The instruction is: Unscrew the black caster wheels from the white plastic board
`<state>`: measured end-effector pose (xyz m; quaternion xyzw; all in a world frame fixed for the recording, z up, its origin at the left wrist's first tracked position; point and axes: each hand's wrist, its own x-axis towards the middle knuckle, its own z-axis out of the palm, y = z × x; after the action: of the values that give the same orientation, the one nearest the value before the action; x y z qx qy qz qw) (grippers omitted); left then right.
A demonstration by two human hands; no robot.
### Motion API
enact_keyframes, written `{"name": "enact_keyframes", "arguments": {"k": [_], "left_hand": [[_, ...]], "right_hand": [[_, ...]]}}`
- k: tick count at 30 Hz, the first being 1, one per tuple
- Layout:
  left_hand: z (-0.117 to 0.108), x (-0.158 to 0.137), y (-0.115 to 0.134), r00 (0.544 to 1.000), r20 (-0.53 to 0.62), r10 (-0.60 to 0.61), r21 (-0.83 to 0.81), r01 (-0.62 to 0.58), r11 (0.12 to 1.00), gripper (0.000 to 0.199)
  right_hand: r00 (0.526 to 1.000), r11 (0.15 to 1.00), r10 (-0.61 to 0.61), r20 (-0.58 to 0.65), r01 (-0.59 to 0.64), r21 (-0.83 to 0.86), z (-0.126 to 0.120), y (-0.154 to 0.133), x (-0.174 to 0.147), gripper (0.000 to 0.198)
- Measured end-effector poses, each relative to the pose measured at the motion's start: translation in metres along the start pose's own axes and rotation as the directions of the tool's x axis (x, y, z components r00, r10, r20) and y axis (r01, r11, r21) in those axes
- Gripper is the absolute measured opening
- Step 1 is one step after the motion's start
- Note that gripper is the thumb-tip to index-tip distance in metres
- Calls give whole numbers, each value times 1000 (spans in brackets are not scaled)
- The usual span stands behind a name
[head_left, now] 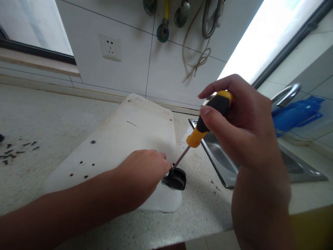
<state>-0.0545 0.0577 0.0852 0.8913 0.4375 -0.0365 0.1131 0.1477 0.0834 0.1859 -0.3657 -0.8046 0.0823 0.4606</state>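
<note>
On the speckled surface (39, 114), a white panel (130, 135) lay flat. Right hand (241, 128) fingers gripped a screwdriver (205, 121) angled onto a black caster (177, 178). Left hand (142, 173) fingers, curled, steadied that caster.

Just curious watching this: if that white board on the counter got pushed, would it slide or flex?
The white board looks flat, smooth and rigid, so it would probably slide rather than bend. The left hand pressing on it suggests it shifts easily. The black caster might let that corner roll.
</note>
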Motion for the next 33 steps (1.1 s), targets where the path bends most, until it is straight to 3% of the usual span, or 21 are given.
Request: {"name": "enact_keyframes", "arguments": {"k": [8, 13, 15, 16, 17, 19, 21, 23, 25, 28, 31, 32, 33], "left_hand": [[2, 3, 16, 997, -44, -57, 77, 60, 995, 25], [-14, -3, 16, 973, -190, -128, 108, 150, 983, 40], [-23, -9, 14, 953, -273, -131, 114, 167, 979, 43], [-28, -14, 11, 936, -322, -139, 100, 180, 979, 42], [-32, -21, 7, 913, -375, -162, 66, 200, 978, 37], [-40, -42, -6, 834, -487, -257, -59, 263, 963, 23], [-44, -75, -29, 707, -575, -411, -222, 349, 911, 17], [-40, -115, -61, 568, -599, -564, -353, 445, 823, 20], [-27, -155, -100, 388, -594, -704, -464, 550, 695, 28], [4, -201, -151, 190, -537, -822, -559, 650, 516, 46], [34, -225, -180, 183, -513, -839, -562, 667, 489, 45], [41, -229, -184, 211, -518, -829, -553, 657, 513, 45], [47, -232, -185, 273, -526, -806, -536, 629, 563, 45]], "right_hand": [[995, 996, -75, -68, 71, -58, 1, -1, -1, 15], [959, 987, -161, -234, 156, -43, -6, 4, 1, 16], [913, 986, -35, -406, 99, 138, -5, 15, -12, 20], [869, 958, 97, -485, 51, 283, -2, 21, -25, 26], [782, 901, 299, -547, -42, 432, 1, 27, -42, 32], [674, 807, 517, -528, -177, 563, 13, 39, -85, 37], [574, 682, 693, -435, -328, 653, 25, 46, -132, 45], [476, 575, 797, -372, -410, 708, 34, 47, -174, 53], [414, 520, 841, -349, -435, 735, 40, 45, -202, 61], [398, 494, 855, -332, -433, 754, 44, 41, -220, 65], [427, 500, 846, -319, -430, 752, 46, 41, -223, 52], [436, 503, 843, -316, -430, 750, 46, 42, -223, 44], [442, 503, 842, -310, -431, 750, 47, 43, -223, 36]]}}
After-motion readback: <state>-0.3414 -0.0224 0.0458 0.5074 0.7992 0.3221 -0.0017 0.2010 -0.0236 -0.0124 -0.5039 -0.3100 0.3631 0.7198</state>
